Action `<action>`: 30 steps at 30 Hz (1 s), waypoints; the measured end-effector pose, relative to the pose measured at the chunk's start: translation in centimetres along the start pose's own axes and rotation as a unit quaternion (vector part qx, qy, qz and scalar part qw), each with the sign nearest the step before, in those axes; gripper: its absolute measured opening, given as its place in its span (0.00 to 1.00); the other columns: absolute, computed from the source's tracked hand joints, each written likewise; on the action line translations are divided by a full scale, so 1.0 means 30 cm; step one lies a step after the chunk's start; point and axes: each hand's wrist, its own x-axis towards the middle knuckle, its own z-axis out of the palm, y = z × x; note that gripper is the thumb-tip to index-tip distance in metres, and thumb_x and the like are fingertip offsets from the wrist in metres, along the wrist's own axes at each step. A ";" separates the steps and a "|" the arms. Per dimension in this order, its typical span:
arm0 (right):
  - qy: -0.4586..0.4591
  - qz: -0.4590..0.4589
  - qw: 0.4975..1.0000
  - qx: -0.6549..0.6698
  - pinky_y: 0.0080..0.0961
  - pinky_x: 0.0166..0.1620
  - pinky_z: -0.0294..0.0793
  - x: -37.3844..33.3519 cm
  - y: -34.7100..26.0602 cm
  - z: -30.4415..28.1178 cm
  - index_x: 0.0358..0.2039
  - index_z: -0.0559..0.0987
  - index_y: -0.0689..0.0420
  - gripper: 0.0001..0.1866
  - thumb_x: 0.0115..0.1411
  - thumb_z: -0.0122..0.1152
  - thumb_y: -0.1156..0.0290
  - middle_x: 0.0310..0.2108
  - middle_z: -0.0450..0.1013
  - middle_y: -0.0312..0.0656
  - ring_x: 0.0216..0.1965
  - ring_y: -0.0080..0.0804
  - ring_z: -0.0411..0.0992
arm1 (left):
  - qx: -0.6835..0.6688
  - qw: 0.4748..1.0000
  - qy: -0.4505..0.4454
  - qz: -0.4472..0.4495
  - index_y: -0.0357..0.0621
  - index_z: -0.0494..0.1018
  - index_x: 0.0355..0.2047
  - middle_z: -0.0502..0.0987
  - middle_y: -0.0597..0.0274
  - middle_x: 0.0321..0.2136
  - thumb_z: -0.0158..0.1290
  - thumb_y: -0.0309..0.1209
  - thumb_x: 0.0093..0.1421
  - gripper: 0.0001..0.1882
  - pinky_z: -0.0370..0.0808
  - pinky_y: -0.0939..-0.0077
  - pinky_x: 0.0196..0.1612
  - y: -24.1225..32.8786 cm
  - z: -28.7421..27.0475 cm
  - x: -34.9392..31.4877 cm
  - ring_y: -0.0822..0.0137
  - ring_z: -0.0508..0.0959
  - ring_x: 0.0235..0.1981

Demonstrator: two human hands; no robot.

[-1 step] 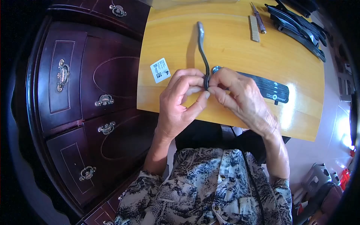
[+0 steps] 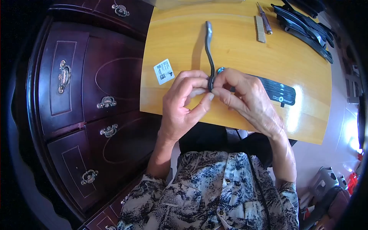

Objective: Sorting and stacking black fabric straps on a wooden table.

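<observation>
A narrow black strap stands up between my hands above the table, seen nearly edge-on, its free far end bending slightly. Its near end is pinched by my left hand, fingers behind and thumb at the bottom tip. My right hand closes on the same near end from the other side with thumb and forefinger. What the fingertips do there is partly hidden. Under and beyond my right hand lies a flat black strap with white print, and a shiny metal ring shows at its left end.
A white printed card lies on the yellow wooden table. At the far right are a thin wooden strip, a slim pointed tool and a pile of black straps. Dark drawers border the left; a grey stool stands lower right.
The upper end of the held strap has swung slightly to the right. Both hands keep their grip, nearly in the same place.
</observation>
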 end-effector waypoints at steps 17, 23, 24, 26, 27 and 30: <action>0.055 0.102 0.979 0.165 0.20 0.33 0.76 0.038 0.003 0.080 0.33 0.78 0.64 0.07 0.56 0.62 0.74 0.25 0.76 0.42 0.27 0.24 0.76 | 0.095 0.990 0.054 0.084 0.35 0.70 0.33 0.73 0.57 0.35 0.57 0.15 0.47 0.13 0.77 0.76 0.34 -0.042 -0.017 0.015 0.68 0.78 0.32; 0.042 0.118 0.978 0.167 0.20 0.33 0.76 0.052 0.009 0.077 0.34 0.79 0.65 0.08 0.57 0.62 0.72 0.25 0.77 0.41 0.27 0.22 0.76 | 0.040 0.997 0.050 0.052 0.34 0.70 0.34 0.73 0.58 0.36 0.57 0.15 0.51 0.10 0.78 0.78 0.36 -0.042 -0.035 0.015 0.69 0.78 0.34; 0.042 0.119 0.978 0.167 0.20 0.33 0.76 0.055 0.010 0.077 0.34 0.79 0.65 0.08 0.57 0.62 0.72 0.25 0.77 0.41 0.27 0.22 0.76 | 0.039 0.997 0.050 0.051 0.34 0.70 0.34 0.73 0.58 0.36 0.57 0.15 0.51 0.10 0.78 0.78 0.36 -0.043 -0.041 0.014 0.69 0.78 0.34; 0.039 0.111 0.976 0.181 0.20 0.33 0.77 0.060 0.013 0.078 0.34 0.79 0.64 0.09 0.57 0.63 0.72 0.26 0.78 0.41 0.28 0.23 0.77 | 0.029 0.998 0.033 0.040 0.34 0.70 0.34 0.73 0.58 0.37 0.56 0.15 0.53 0.09 0.79 0.80 0.37 -0.043 -0.054 0.010 0.70 0.78 0.34; 0.038 0.111 0.976 0.181 0.20 0.33 0.77 0.062 0.012 0.076 0.34 0.79 0.64 0.09 0.57 0.63 0.72 0.26 0.78 0.41 0.28 0.23 0.77 | 0.029 0.998 0.034 0.040 0.34 0.70 0.34 0.73 0.58 0.37 0.56 0.15 0.53 0.09 0.79 0.80 0.37 -0.041 -0.060 0.012 0.70 0.78 0.34; 0.038 0.085 0.985 0.148 0.21 0.34 0.77 0.067 0.014 0.074 0.35 0.79 0.64 0.09 0.56 0.63 0.72 0.27 0.78 0.42 0.29 0.23 0.77 | 0.028 0.999 0.027 0.034 0.34 0.71 0.34 0.73 0.58 0.37 0.56 0.16 0.53 0.08 0.78 0.81 0.36 -0.039 -0.069 0.016 0.72 0.78 0.34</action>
